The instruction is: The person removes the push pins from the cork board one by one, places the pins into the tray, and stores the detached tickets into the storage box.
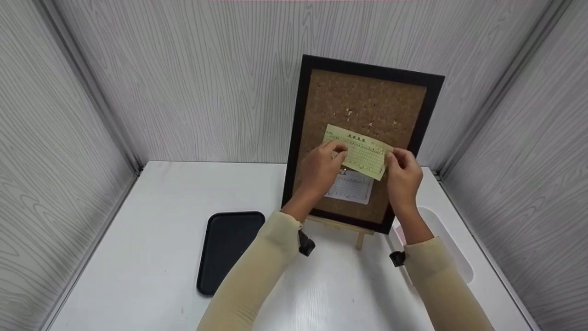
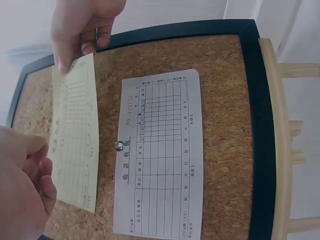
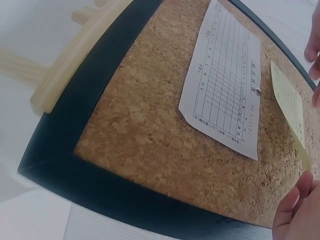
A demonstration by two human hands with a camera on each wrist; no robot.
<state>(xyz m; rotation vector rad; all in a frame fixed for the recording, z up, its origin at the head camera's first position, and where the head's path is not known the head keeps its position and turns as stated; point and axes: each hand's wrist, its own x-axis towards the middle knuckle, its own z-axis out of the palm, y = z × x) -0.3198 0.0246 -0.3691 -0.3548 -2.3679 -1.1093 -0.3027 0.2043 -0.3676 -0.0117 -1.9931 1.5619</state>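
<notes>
A yellow-green receipt slip (image 1: 365, 154) lies aslant before a cork board (image 1: 367, 99) in a black frame. My right hand (image 1: 404, 177) pinches the slip's right end between thumb and fingers. Over the slip's left part is my left hand (image 1: 319, 168), its fingers bent and the fingertips close to the paper; whether they hold a pin or the paper is hidden. Below, a white receipt slip (image 2: 162, 155) is fixed to the cork by a round, shiny pin (image 2: 119, 145) at its top edge. The right wrist view shows the yellow slip (image 3: 290, 102) curving away from the board.
A wooden easel (image 1: 359, 240) carries the leaning board. To the left a black tray (image 1: 229, 248) lies on the white table (image 1: 161, 257). A white tray (image 1: 452, 246) with something pink (image 1: 399, 234) is partly behind my right forearm.
</notes>
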